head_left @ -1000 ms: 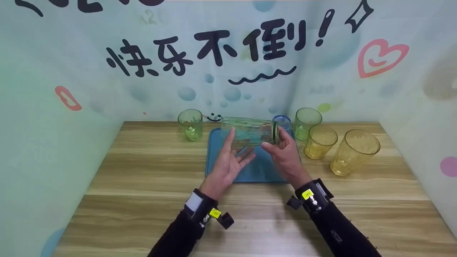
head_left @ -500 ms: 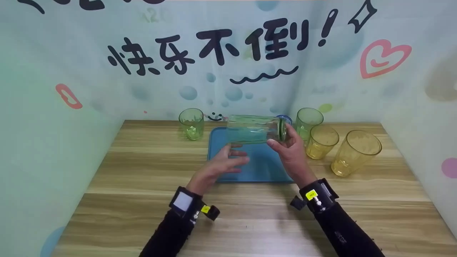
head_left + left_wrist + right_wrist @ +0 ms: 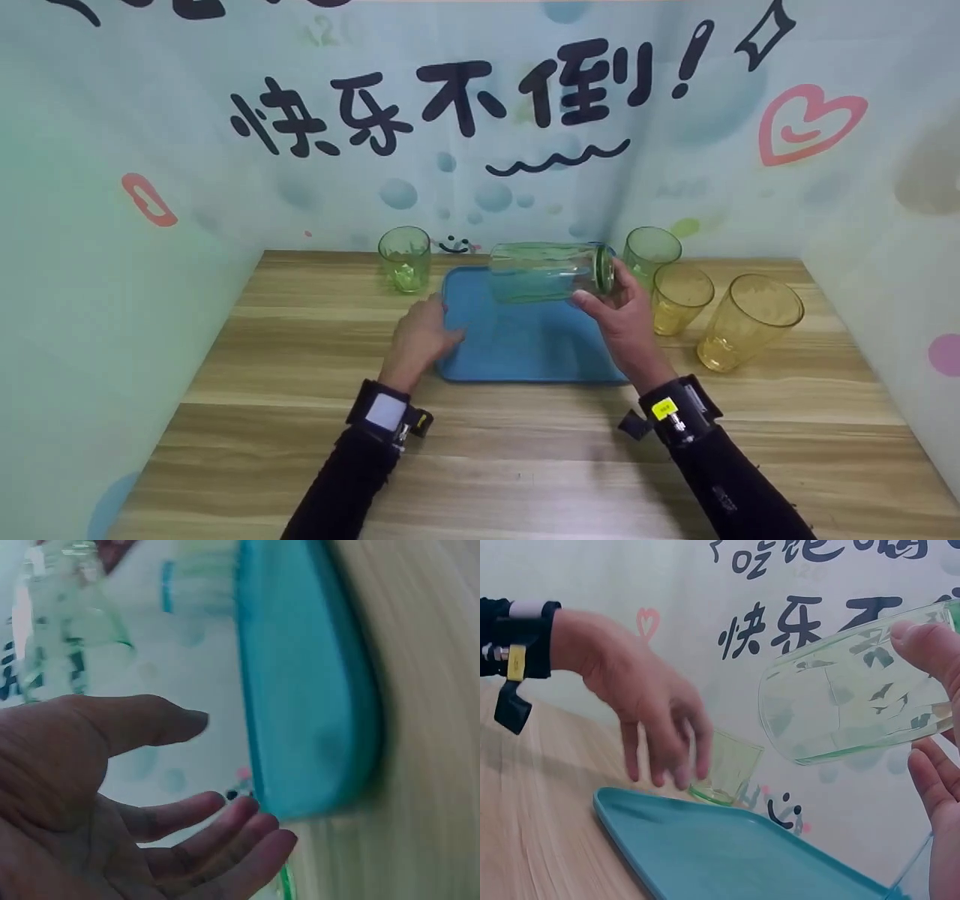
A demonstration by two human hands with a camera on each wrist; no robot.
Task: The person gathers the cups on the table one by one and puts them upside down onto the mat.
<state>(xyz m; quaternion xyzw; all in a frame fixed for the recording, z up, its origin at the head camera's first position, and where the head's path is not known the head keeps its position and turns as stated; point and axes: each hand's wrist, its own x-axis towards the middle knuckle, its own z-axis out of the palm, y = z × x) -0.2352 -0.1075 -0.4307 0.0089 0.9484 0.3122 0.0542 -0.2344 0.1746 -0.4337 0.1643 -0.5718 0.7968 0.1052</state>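
Note:
My right hand [image 3: 628, 315] grips a tall pale-green drinking glass [image 3: 540, 274] by the end that has a dark green ring. The glass lies sideways in the air above the blue tray [image 3: 525, 352], its other end pointing left. My left hand [image 3: 421, 334] holds nothing and hovers over the tray's left edge, its fingers loosely bent and apart in the left wrist view. Just behind this hand stands a short green glass [image 3: 405, 262], on the wood left of the tray. In the right wrist view the left hand [image 3: 656, 701] hangs with its fingers pointing down.
Right of the tray stand another green glass [image 3: 651, 251], a short amber glass [image 3: 681, 298] and a tall amber glass [image 3: 750, 322]. A blue rim shows partly behind the held glass. A printed cloth backdrop [image 3: 337, 195] closes off the table's back.
My left hand has come away from the tall glass and moved left, turning palm down. My right hand keeps its grip and has shifted slightly right with the glass.

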